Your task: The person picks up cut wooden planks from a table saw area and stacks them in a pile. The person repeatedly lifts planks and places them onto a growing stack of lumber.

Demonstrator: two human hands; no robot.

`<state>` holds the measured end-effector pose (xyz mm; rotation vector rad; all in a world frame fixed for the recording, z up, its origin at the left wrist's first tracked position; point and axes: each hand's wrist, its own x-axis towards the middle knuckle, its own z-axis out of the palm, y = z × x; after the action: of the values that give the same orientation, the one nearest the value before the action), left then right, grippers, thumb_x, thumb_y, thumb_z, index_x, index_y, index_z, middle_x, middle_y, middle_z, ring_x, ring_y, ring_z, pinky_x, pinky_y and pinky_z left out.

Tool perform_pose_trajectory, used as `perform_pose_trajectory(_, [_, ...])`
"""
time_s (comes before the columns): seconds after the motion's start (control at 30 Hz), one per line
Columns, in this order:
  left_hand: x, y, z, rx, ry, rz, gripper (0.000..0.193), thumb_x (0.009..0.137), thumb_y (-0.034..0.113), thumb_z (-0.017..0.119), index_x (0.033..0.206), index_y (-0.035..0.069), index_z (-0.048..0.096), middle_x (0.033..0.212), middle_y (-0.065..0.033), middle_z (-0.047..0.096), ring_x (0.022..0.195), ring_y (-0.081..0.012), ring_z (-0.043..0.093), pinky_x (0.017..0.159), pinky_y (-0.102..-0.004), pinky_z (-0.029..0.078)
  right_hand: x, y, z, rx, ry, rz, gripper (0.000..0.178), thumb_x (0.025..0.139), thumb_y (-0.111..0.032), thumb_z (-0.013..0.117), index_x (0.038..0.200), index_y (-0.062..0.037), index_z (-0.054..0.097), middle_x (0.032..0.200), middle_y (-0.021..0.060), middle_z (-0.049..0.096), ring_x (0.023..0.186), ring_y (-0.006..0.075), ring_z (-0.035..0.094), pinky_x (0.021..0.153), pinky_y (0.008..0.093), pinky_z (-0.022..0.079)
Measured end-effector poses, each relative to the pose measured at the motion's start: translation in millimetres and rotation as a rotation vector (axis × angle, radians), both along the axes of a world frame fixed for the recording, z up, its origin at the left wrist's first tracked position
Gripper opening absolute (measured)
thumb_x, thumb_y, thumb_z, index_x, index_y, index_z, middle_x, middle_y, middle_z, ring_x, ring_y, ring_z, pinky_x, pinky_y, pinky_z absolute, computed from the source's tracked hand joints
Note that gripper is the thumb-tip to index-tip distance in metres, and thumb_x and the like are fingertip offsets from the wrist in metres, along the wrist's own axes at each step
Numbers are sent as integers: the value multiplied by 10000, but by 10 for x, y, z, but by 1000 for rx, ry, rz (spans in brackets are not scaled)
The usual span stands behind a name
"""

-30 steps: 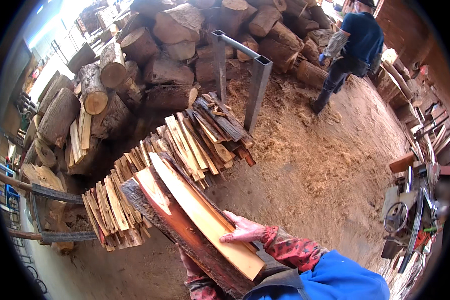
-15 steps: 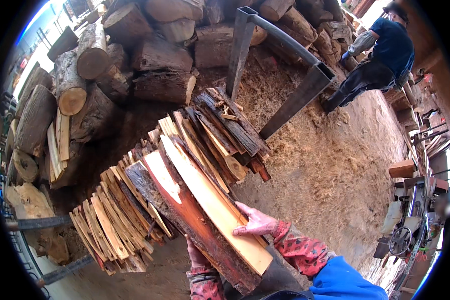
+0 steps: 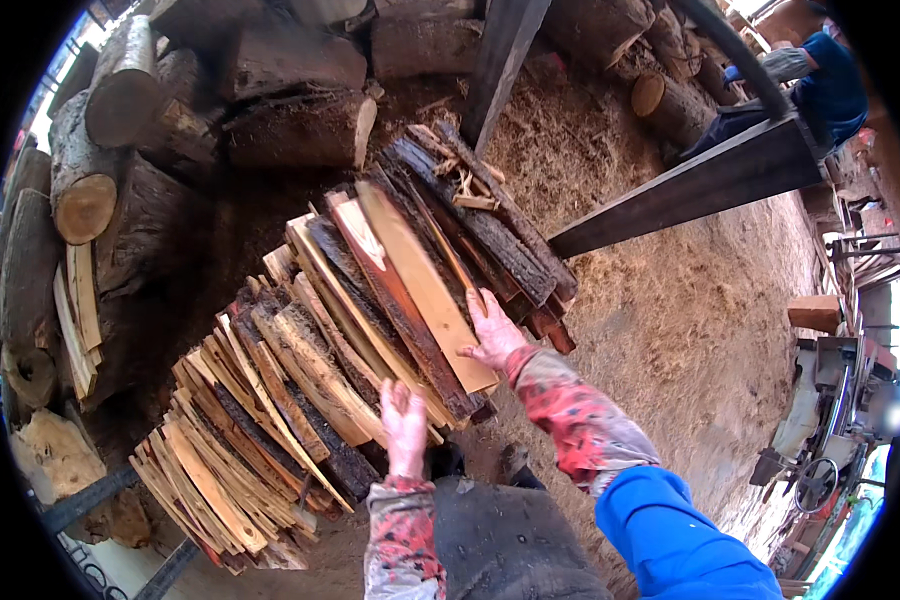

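Note:
A long row of split wood slabs (image 3: 205, 470) leans packed together in front of me. On top near its right part lie a pale plank (image 3: 432, 305) and, along its left edge, a reddish-brown slab (image 3: 402, 305) with a light patch. My right hand (image 3: 494, 332) is at the plank's right edge near its lower end, fingers spread and not wrapped round it. Beside the reddish slab's lower end is my left hand (image 3: 404, 425), its fingers stretched out over the slab ends, holding nothing. Dark bark-covered slabs (image 3: 510, 250) lie to the right of the plank.
Large logs (image 3: 85, 205) are piled at the back and left. A dark metal frame (image 3: 690, 190) stands beyond the row's right end, and metal bars (image 3: 95, 495) jut at its left. A person (image 3: 830, 95) is at the far right, above a machine with a handwheel (image 3: 816, 484).
The pale plank and reddish slab, held in both hands before, have moved away from me onto the row. Both hands have let go. My view has shifted, and the frame looks nearer.

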<state>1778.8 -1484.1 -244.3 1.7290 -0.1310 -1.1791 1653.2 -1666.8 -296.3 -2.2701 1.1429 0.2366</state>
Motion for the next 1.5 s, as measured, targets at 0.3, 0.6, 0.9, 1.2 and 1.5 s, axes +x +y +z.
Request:
perform_pose_trajectory(0.3, [-548, 490, -375, -40, 182, -27, 784, 887, 191, 686, 1453, -46, 197, 1466, -266, 326, 1362, -316, 356, 1089, -383, 347, 24, 131, -202, -61, -29, 26, 950, 749, -247, 769, 1507, -155, 205, 1476, 252, 254, 1336, 439, 316, 1066, 476, 337])
perform_pose_trajectory(0.6, [-600, 1145, -14, 218, 42, -329, 702, 849, 282, 720, 1349, -75, 382, 1237, -268, 577, 1138, -297, 595, 958, -366, 477, -852, 999, 215, -70, -109, -126, 739, 771, -210, 728, 1408, -81, 376, 1331, 232, 423, 1225, 406, 430, 991, 478, 403])
perform_pose_trajectory(0.9, [-646, 2151, 135, 426, -252, -877, 736, 771, 506, 699, 1200, -70, 538, 1060, -266, 646, 1026, -387, 625, 878, -425, 498, -2222, 2681, 543, 582, 338, -316, 527, 806, -436, 659, 1204, -95, 600, 1100, 208, 644, 1060, 370, 603, 896, 461, 490])
perform_pose_trajectory(1.2, [-975, 2438, 578, 661, -328, -1165, 865, 779, 654, 570, 1241, -75, 538, 1245, -301, 555, 1199, -391, 529, 1002, -430, 431, -2164, 3003, 665, 518, -7, -559, 593, 822, -466, 646, 1262, -74, 580, 1097, 153, 676, 1045, 311, 632, 905, 398, 494])
perform_pose_trajectory(1.5, [-1403, 2426, 463, 614, -457, -1430, 889, 788, 684, 531, 1194, -107, 552, 1177, -318, 585, 1148, -417, 557, 982, -451, 440, -3255, 3575, 1030, 579, -249, -1053, 572, 829, -357, 705, 1270, -21, 565, 1057, 109, 697, 965, 187, 660, 860, 309, 509])
